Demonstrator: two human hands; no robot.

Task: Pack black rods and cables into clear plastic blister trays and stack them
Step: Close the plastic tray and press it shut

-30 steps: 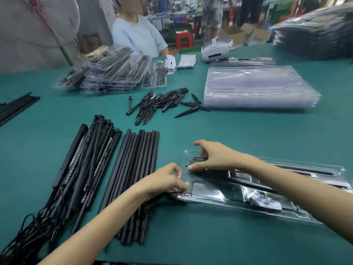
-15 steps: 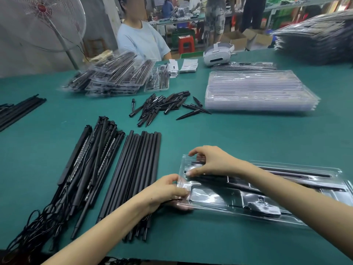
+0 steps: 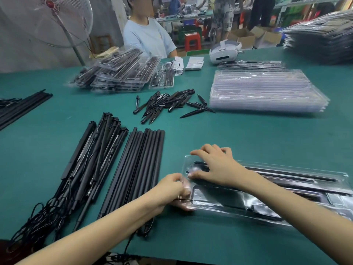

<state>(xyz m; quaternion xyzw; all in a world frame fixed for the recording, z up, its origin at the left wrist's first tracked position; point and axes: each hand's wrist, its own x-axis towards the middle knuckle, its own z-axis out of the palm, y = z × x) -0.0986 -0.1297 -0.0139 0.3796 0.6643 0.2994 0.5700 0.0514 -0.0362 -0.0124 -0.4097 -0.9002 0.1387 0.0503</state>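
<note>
Lying under both hands' fingers (image 3: 196,152): blister tray (image 3: 286,211).

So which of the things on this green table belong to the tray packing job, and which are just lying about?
Belong to the job:
blister tray under both hands
left hand, right hand
plain black rods
rods with cables
short black spikes
empty tray stack
packed trays

Lying about:
white headset
paper slips
standing fan

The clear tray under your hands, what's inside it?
Inside the clear tray lie long black rods in its far channels and dark parts in the near pockets. The right hand and left hand cover its left end, and glare blurs the rest.
</note>
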